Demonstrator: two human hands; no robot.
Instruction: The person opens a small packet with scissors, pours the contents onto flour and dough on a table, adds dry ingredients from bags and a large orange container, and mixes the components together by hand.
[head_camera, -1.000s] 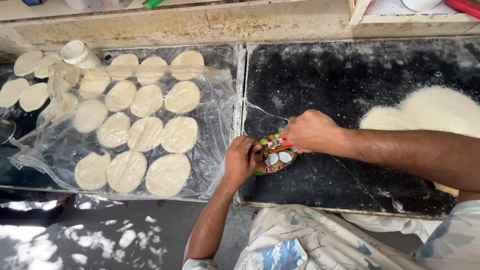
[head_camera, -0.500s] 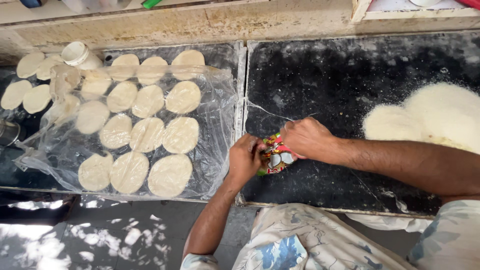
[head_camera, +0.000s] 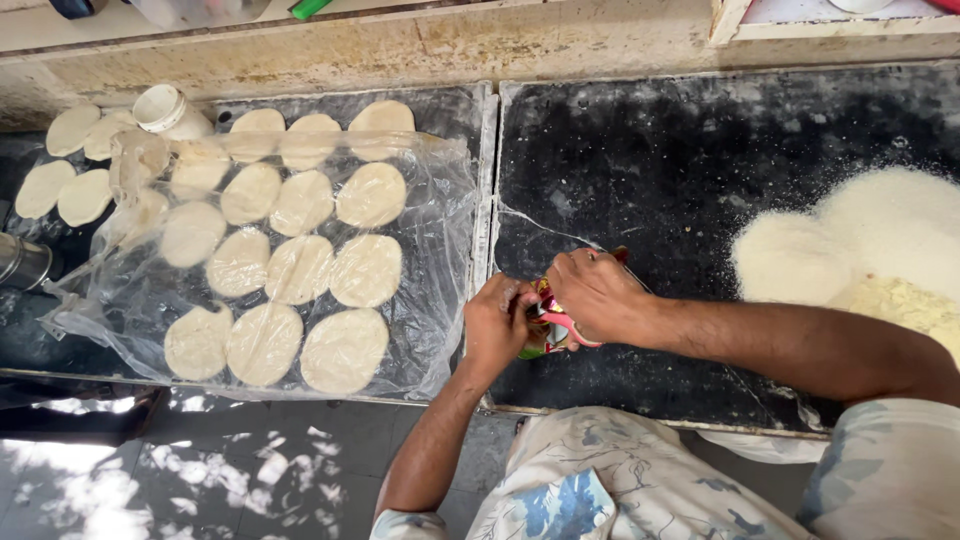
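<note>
Flat round dough pieces (head_camera: 300, 265) are laid out under a clear plastic sheet (head_camera: 430, 250) on the left. In the middle, near the front edge of the dark tabletop (head_camera: 680, 150), a small colourful packet (head_camera: 548, 325) is gripped tight by the left hand (head_camera: 497, 325) and the right hand (head_camera: 598, 295). A pile of flour (head_camera: 860, 240) is seen on the right.

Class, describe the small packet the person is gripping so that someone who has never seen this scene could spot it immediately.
Start at the dark stone slab on the right, with its pale flour heap. At the slab's near left edge, the left hand and right hand pinch a small crumpled packet. Its bright red, white and green colours stand out from the pale dough discs.
</note>
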